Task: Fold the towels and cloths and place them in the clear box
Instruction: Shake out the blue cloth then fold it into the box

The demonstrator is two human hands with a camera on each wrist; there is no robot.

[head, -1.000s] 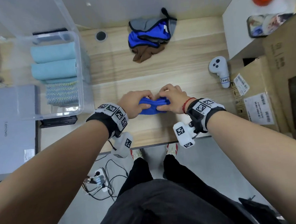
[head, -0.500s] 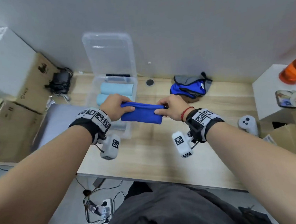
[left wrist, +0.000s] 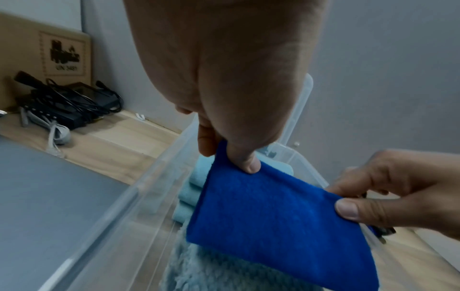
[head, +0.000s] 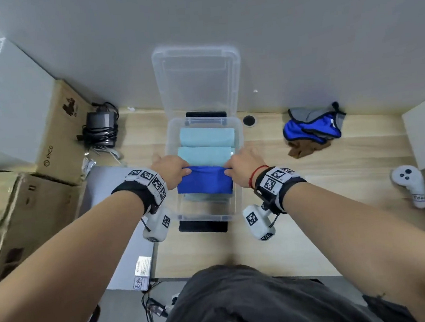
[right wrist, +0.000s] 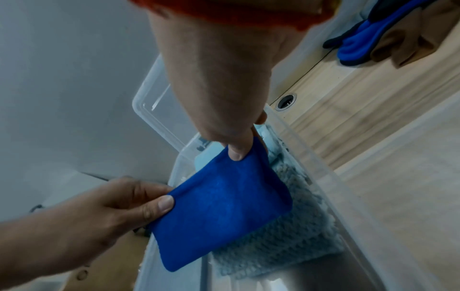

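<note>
A folded blue cloth (head: pixel 205 181) hangs over the clear box (head: pixel 172 138), pinched at its two upper corners. My left hand (head: pixel 174 168) holds the left corner between thumb and fingers, and my right hand (head: pixel 239 167) holds the right one. In the left wrist view the blue cloth (left wrist: pixel 278 214) hangs just above a fuzzy pale-blue towel (left wrist: pixel 224 273). The right wrist view shows the blue cloth (right wrist: pixel 219 208) over a textured pale-blue towel (right wrist: pixel 286 242). Two rolled light-blue towels (head: pixel 206 141) lie at the far end of the box.
The box lid (head: pixel 197 79) stands open against the wall. A loose pile of blue, grey and brown cloths (head: pixel 312 128) lies on the wooden table (head: pixel 333 177) at the right. A white controller (head: pixel 409 182), cardboard boxes (head: pixel 54 136), a black charger (head: pixel 101 128) and a grey laptop (head: pixel 115 230) surround the box.
Both hands lifted the folded blue cloth off the table's front edge and carried it left, and now hold it over the open box. The head view has swung to centre on the box.
</note>
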